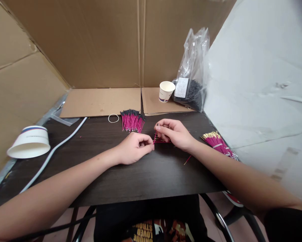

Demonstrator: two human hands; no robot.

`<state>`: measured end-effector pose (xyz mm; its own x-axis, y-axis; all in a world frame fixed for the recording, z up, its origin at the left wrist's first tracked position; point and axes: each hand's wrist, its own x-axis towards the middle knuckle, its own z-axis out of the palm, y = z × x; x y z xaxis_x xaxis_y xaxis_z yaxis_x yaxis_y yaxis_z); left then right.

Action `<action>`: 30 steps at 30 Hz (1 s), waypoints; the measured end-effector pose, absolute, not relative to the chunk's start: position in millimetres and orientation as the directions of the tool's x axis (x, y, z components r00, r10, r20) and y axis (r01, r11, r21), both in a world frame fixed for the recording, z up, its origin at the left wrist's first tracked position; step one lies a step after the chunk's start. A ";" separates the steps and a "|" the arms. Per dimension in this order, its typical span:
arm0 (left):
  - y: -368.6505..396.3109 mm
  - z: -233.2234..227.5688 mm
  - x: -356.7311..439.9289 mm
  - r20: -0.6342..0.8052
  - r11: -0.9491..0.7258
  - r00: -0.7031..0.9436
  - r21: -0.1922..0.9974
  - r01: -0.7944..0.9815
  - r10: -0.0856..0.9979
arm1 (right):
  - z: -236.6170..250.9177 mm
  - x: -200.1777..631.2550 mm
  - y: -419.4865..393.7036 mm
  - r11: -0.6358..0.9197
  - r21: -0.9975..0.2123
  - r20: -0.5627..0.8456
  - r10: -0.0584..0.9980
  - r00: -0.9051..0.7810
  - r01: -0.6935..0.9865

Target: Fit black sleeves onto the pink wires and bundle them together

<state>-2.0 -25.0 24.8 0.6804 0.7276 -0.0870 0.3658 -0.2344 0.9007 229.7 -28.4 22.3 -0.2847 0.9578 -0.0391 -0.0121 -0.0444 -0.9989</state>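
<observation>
A clear plastic bag (192, 77) at the desk's (140, 174) back corner holds small black parts; beside it stands one paper cup (166, 90), contents unseen. A second cup (30, 141) lies overturned at left. The left hand (134, 148) and right hand (174, 133) both pinch one pink wire (155, 138) mid-desk in a closed grip. Two wire bundles lie apart: one (132, 120) behind the hands, one (217, 143) at right.

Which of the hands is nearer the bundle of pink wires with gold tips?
Right. The right hand lies just left of the gold-tipped bundle; the left hand sits farther left, beyond it.
</observation>
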 end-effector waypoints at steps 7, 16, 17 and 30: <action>-22.3 27.5 -4.0 -0.051 -0.220 0.603 0.904 0.367 0.796 | 23.3 242.5 -18.6 0.033 -0.999 0.025 0.983 -0.180 0.040; -3.5 37.9 -19.5 0.168 -0.386 0.379 0.678 0.626 0.910 | 49.7 273.7 -18.1 0.363 -0.393 0.262 0.925 -0.276 0.845; -1.6 39.6 -21.1 0.167 -0.375 0.361 0.667 0.644 0.917 | 50.9 276.1 -17.4 0.353 -0.311 0.235 0.928 -0.289 0.882; 21.7 34.4 -32.2 0.283 -0.328 0.228 0.383 0.863 0.931 | 59.0 290.2 -10.0 0.231 -0.050 -0.046 0.971 -0.233 0.972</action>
